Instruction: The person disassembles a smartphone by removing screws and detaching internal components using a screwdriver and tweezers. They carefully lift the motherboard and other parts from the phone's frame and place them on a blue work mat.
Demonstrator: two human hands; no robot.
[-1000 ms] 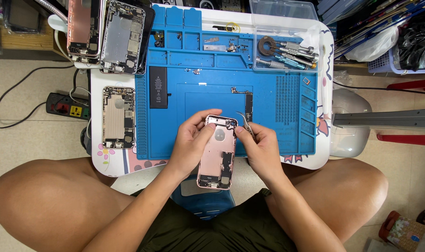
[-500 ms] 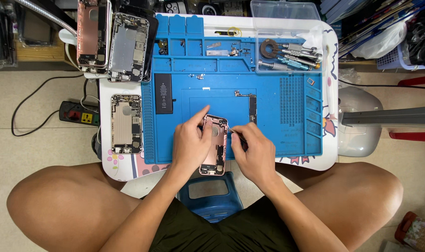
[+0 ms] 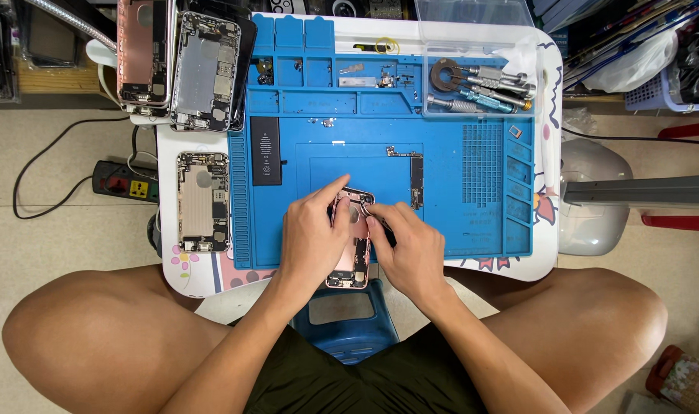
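Pink phone shell pinched between left hand, right hand.

Table: your small white table, under both hands.
Mat: blue work mat beneath your grip.
Left of grip: opened phone shell.

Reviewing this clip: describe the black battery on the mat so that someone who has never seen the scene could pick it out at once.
Start at the big blue work mat covering the small white table. Go to the mat's left side, just above and left of the left hand; the black battery lies there flat, long side running away from the person. It is the only plain black rectangle, unlike the opened phone housings off the mat's left edge.
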